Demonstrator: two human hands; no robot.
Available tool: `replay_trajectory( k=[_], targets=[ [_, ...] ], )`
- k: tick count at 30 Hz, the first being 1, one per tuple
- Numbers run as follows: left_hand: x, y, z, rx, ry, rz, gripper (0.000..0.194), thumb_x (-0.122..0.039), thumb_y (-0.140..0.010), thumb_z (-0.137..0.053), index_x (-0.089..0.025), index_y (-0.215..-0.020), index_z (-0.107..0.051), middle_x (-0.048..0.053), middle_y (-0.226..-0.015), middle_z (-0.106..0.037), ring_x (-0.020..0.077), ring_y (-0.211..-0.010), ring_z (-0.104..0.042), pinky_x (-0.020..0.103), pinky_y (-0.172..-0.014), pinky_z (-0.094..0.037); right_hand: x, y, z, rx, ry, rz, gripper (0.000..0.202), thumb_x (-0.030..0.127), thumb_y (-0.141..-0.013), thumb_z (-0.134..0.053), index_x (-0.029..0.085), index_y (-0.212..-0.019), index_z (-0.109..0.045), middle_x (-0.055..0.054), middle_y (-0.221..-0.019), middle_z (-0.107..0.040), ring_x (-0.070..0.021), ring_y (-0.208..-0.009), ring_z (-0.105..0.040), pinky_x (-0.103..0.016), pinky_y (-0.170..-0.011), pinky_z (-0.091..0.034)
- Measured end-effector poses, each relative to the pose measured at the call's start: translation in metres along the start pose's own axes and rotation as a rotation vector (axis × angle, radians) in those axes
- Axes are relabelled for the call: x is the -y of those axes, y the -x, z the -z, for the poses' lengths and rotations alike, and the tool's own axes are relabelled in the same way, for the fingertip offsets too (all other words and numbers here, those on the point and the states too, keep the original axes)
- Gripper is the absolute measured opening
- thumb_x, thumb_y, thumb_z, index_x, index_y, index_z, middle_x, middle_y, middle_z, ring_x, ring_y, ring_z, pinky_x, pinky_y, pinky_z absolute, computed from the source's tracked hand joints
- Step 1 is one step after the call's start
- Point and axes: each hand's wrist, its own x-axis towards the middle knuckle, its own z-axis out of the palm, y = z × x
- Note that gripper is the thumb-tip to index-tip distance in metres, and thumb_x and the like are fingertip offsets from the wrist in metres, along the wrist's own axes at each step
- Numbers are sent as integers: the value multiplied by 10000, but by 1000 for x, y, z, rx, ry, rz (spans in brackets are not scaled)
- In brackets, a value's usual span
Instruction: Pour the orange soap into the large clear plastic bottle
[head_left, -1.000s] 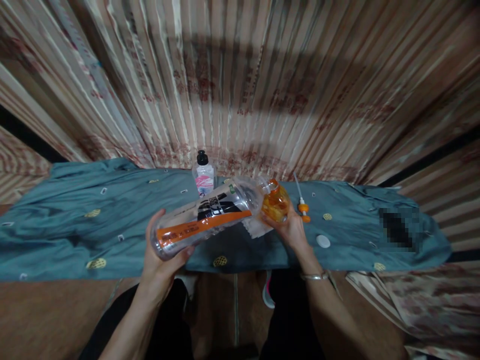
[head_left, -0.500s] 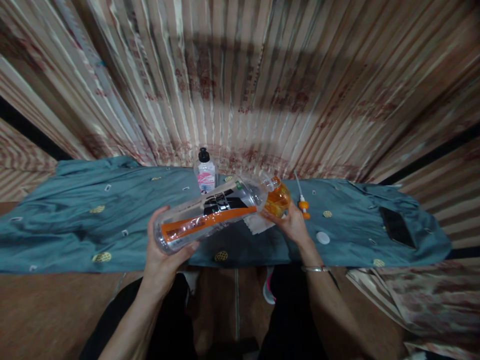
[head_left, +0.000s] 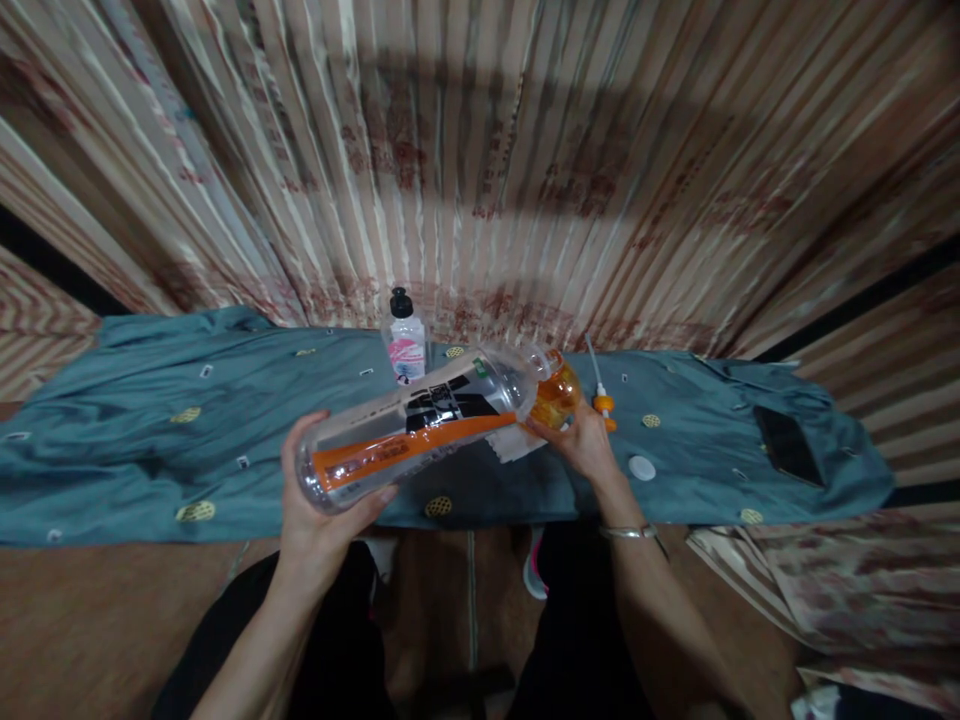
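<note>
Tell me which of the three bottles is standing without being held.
The black-capped bottle with the pink label, upright near the back of the cloth; the orange-striped bottle is in the left hand, the amber bottle in the right hand.

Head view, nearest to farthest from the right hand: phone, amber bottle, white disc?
1. Amber bottle, in the right hand.
2. White disc, on the cloth just right of that hand.
3. Phone, farther right, near the cloth's right end.

Looks like a home. Patterned curtains [head_left: 465,180] hang behind the cloth-covered surface [head_left: 247,420], with brown floor [head_left: 90,620] below it.
</note>
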Motion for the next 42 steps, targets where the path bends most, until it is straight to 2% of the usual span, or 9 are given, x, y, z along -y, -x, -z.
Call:
replay_trajectory(
  k=[6,10,15,21,27,35,42],
  targets=[
    [12,-10,19,92,-172,-104,1012,-311,-482,-1060,-323,-1396,-625,17,-1197,-726,256,-1043,-721,359,-916,-642,2,3,0,-5,-25,26,755,698,-828,-859,212,-1387,-712,-166,-1297,-846,-430,-1229,-806,-588,-1065,-665],
    [16,-15,28,135,-209,-132,1038,-349,-470,-1082,-329,-1398,-616,8,-1153,-733,266,-996,-731,376,-891,-639,3,4,0,-12,-15,38,720,635,-847,-861,209,-1408,-712,-178,-1361,-829,-428,-1264,-801,-579,-1077,-672],
    [17,-14,30,112,-217,-138,1056,-383,-485,-1075,-316,-1426,-602,22,-1167,-722,267,-1009,-707,385,-906,-620,2,1,3,-18,15,55,720,585,-849,-877,220,-1444,-699,-176,-1385,-821,-429,-1287,-794,-569,-1093,-664],
    [18,-13,31,127,-232,-168,1046,-367,-467,-1079,-326,-1398,-606,19,-1174,-724,268,-1022,-703,388,-922,-607,-1,-3,1,-52,19,77,724,608,-875,-860,209,-1453,-686,-181,-1382,-822,-413,-1260,-805,-578,-1100,-654],
    [17,-15,33,154,-301,-210,1018,-392,-497,-1072,-337,-1395,-597,24,-1158,-720,292,-1004,-729,418,-880,-638,-4,-2,-3,-37,21,72,713,614,-875,-856,216,-1443,-693,-175,-1372,-823,-409,-1266,-793,-560,-1094,-660],
    [17,-15,42,169,-371,-261,1042,-394,-506,-1080,-347,-1425,-589,32,-1203,-718,301,-1030,-748,431,-910,-655,-5,0,-3,-35,12,73,723,609,-882,-858,210,-1457,-677,-176,-1363,-822,-419,-1275,-787,-590,-1124,-642],
    [14,-14,41,159,-402,-265,1005,-424,-542,-1057,-370,-1426,-580,25,-1190,-715,301,-1001,-747,440,-884,-665,-6,-1,-3,-21,43,50,761,605,-860,-892,206,-1468,-670,-192,-1399,-799,-421,-1293,-782,-566,-1124,-647]
  ],
)
